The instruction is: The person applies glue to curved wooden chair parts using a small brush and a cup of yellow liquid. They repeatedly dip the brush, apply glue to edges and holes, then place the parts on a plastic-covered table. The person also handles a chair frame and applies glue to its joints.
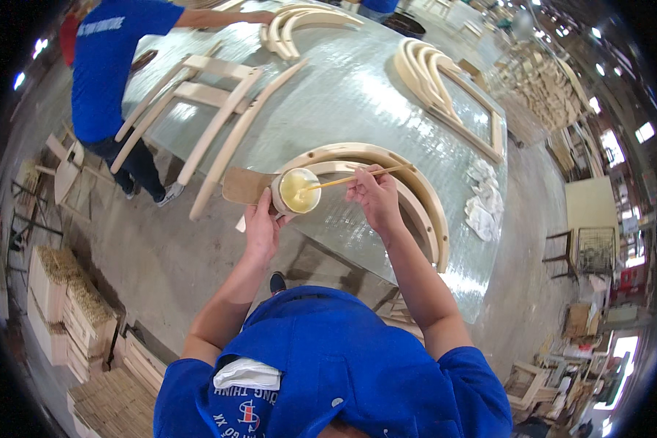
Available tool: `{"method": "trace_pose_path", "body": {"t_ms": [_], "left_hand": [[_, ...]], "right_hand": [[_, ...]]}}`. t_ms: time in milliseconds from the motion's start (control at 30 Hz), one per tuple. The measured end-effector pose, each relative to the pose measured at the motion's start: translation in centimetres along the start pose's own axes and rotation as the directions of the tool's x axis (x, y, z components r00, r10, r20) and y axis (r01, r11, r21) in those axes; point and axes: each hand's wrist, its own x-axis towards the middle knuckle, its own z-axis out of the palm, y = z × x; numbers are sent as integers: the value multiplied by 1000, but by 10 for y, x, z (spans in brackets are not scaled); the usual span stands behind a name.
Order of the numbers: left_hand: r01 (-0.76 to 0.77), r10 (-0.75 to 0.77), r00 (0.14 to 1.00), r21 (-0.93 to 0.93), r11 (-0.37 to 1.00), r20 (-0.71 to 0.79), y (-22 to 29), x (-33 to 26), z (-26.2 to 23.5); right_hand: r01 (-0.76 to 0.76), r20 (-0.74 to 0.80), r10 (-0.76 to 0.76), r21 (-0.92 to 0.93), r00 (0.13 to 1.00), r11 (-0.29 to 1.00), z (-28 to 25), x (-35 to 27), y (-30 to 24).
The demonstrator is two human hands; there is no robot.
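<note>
My left hand [262, 228] is closed around a round cup [316, 191], which is tipped so that its opening faces me. Inside lies a pale yellow, creamy substance [297, 189]. Between the pinched fingers of my right hand [376, 193] is a thin wooden stick [337, 181]; its lower end reaches into the cup. A flat brown piece [244, 185] shows to the left of the cup, partly behind it, and I cannot tell if they are joined. Just beyond my hands, curved wooden parts [425, 198] with small holes rest on the shiny table [358, 95].
A chair-like wooden frame [215, 95] overhangs the table's left side, near a person in a blue shirt [113, 73]. More curved pieces [425, 73] lie at the far right, with a crumpled white cloth [482, 201] closer in. Stacked wood [87, 314] stands at lower left.
</note>
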Motion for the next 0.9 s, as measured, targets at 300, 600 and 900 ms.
{"method": "trace_pose_path", "body": {"t_ms": [300, 600, 900], "left_hand": [[175, -168, 967, -19, 984, 190, -103, -20, 99], [286, -277, 951, -53, 957, 136, -198, -51, 181], [292, -292, 956, 5, 956, 7, -213, -71, 135]], "right_hand": [[-36, -268, 100, 233, 958, 972, -135, -71, -28], [44, -478, 61, 205, 876, 978, -242, -107, -78], [158, 27, -414, -945, 910, 286, -265, -118, -128]]}}
